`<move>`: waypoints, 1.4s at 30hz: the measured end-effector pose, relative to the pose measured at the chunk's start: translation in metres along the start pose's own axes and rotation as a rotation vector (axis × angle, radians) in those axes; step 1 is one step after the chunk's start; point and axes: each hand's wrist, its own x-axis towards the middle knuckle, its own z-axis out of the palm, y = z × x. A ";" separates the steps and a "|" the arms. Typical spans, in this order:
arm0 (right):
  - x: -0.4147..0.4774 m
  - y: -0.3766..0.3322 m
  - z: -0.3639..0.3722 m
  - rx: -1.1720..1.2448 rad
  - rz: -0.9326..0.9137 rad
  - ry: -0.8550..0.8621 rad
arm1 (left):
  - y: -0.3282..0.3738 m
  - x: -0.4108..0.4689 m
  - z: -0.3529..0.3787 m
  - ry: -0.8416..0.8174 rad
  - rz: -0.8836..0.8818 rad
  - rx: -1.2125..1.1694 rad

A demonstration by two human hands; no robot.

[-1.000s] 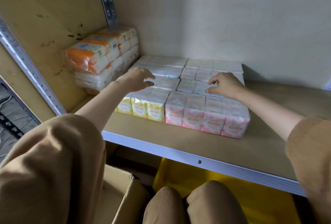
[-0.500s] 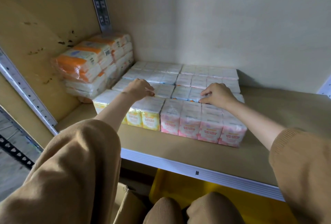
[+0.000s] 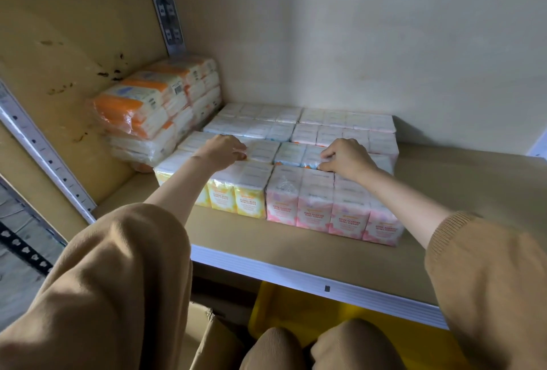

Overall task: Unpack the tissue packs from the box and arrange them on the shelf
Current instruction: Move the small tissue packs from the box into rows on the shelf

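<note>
Count: 8 film-wrapped blocks of mini tissue packs sit on the shelf, 2 across x 4 deep, edges touching.
- Front row: yellow-and-white block (image 3: pixel 236 200) on the left, 2 labelled fronts showing and the rest behind the forearm. Pink-and-white block (image 3: pixel 325 212) on the right, 4 fronts.
- Row 2: white-topped row-2 left block (image 3: pixel 263 150) and pale blue-tinted row-2 right block (image 3: pixel 291 153).
- Rows 3 and 4: 4 rear blocks (image 3: pixel 340 132), tops only, last row against the wall.
- Touching the grid's left side: larger orange-and-white tissue bundles in clear film (image 3: pixel 142 115), stacked; their count is unreadable.

Surface:
- Tan board shelf (image 3: pixel 296 248) with a white metal front lip.
- Perforated grey metal upright (image 3: pixel 165 14) in the rear-left corner.
- Stained tan side panel (image 3: pixel 74 43) and plain beige back wall (image 3: pixel 355 43).
- Below the shelf: yellow plastic bin (image 3: pixel 296 310) and 1 corner of a brown cardboard box (image 3: pixel 207 337).

Grip:
- Left hand (image 3: pixel 220 150): fingers curled, tips hooked over the front edge of the row-2 left block, at the seam with the yellow-and-white block.
- Right hand (image 3: pixel 344 158): fingers curled on the front edge of the row-2 right block, thumb at the seam against the pink-and-white block, pinching that edge.
- 2 tan knit sleeves (image 3: pixel 118 280), pushed up the forearms.
</note>
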 end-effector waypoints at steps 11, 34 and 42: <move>-0.034 -0.004 -0.005 0.068 -0.211 -0.107 | -0.015 -0.046 -0.021 -0.094 0.175 -0.057; 0.061 0.029 -0.002 0.065 0.078 0.024 | 0.035 0.061 0.013 0.054 0.027 -0.073; 0.067 0.021 0.004 0.149 0.136 0.073 | 0.030 0.072 0.010 0.076 -0.172 -0.210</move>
